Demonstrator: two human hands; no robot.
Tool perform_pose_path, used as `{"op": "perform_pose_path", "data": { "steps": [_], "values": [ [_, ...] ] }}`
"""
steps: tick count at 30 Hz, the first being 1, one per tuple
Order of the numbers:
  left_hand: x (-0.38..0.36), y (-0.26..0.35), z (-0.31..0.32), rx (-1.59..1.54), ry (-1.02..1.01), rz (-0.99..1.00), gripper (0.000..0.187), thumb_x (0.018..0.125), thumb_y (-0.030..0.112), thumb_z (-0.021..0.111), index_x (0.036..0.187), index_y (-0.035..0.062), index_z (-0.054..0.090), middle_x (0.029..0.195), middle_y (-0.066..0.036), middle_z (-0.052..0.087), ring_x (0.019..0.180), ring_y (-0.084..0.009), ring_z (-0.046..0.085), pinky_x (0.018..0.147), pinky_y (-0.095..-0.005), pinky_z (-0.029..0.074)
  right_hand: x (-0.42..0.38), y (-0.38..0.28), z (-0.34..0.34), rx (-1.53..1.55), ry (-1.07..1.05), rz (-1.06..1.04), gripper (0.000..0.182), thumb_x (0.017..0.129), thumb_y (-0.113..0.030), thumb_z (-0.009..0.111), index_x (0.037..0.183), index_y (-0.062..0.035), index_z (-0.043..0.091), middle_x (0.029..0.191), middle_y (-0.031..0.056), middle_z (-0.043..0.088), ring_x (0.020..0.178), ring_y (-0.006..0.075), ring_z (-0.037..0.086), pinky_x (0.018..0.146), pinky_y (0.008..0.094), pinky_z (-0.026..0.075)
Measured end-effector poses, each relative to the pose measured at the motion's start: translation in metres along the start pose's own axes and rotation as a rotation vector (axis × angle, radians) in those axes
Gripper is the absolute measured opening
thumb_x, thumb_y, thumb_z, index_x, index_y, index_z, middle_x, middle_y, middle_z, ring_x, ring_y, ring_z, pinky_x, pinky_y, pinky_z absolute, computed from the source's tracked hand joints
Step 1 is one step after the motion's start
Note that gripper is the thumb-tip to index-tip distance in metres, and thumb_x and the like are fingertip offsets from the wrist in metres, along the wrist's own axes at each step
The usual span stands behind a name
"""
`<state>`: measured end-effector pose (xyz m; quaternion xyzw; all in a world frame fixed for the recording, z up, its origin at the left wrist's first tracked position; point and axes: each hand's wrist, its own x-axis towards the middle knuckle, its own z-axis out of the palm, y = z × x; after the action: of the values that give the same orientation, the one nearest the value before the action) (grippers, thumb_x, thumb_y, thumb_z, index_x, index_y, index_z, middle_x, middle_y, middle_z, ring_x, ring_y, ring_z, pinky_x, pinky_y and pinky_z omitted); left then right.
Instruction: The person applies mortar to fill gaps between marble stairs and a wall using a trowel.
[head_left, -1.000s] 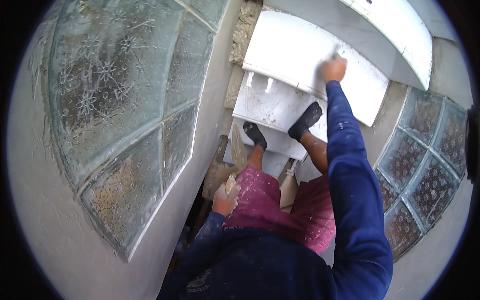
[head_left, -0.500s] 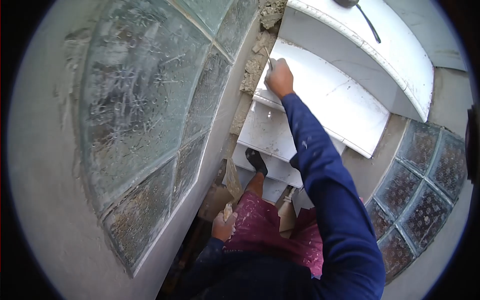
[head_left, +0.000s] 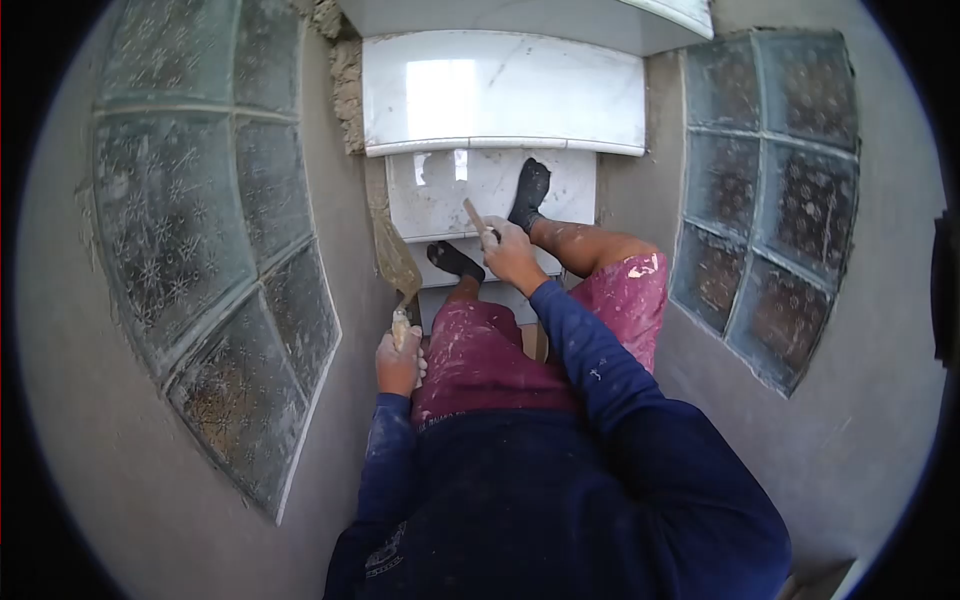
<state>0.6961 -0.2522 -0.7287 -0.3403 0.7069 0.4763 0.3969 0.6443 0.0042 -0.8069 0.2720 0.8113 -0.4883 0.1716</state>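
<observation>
A narrow flat tool [head_left: 474, 215] is projecting over the middle white step [head_left: 420, 212], its tip pointing forward and left. The right hand [head_left: 513, 257] is gripping it — the elbow bending, the forearm angling inward above the right thigh. The left hand [head_left: 399, 362] is gripping a trowel [head_left: 396, 252] by its handle beside the left thigh — the blade pointing forward near the left wall [head_left: 340, 230].

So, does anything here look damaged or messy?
Yes: the rough, crumbly strip along the left edge of the glossy white step looks unfinished beside that smooth surface. Pale splotches also mark the maroon shorts.
</observation>
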Motion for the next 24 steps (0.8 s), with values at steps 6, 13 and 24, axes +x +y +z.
{"op": "perform_pose_path", "data": {
  "steps": [6, 13, 24],
  "values": [
    [-0.001, 0.038, -0.011, 0.087, -0.004, 0.065, 0.035, 0.091, 0.037, 0.067, 0.087, 0.0066, 0.051, 0.065, -0.003, 0.055, 0.046, -0.0107, 0.054, 0.038, -0.0265, 0.044, -0.019, -0.006, -0.035, -0.045, 0.201, 0.008, 0.030, 0.089, -0.014, 0.050, 0.111, 0.0012, 0.064, 0.100, 0.0295, 0.065, 0.096, 0.0453, 0.063, 0.087, 0.0482, 0.049],
    [0.011, 0.036, -0.025, 0.145, 0.031, 0.121, 0.034, 0.091, 0.034, 0.068, 0.086, 0.0047, 0.053, 0.063, -0.002, 0.056, 0.044, -0.0090, 0.053, 0.036, -0.0250, 0.040, -0.013, 0.108, -0.125, -0.234, 0.589, 0.165, 0.036, 0.091, -0.013, 0.051, 0.121, 0.0022, 0.064, 0.109, 0.0272, 0.067, 0.104, 0.0363, 0.066, 0.093, 0.0392, 0.049],
    [0.016, 0.034, -0.029, 0.252, 0.007, 0.128, 0.032, 0.092, 0.035, 0.068, 0.088, 0.0072, 0.051, 0.061, -0.001, 0.053, 0.044, -0.0083, 0.053, 0.035, -0.0239, 0.038, 0.031, 0.167, -0.223, -0.411, 0.696, 0.087, 0.040, 0.087, -0.012, 0.057, 0.124, -0.0004, 0.063, 0.105, 0.0291, 0.066, 0.100, 0.0409, 0.065, 0.090, 0.0438, 0.049]
  ]
}}
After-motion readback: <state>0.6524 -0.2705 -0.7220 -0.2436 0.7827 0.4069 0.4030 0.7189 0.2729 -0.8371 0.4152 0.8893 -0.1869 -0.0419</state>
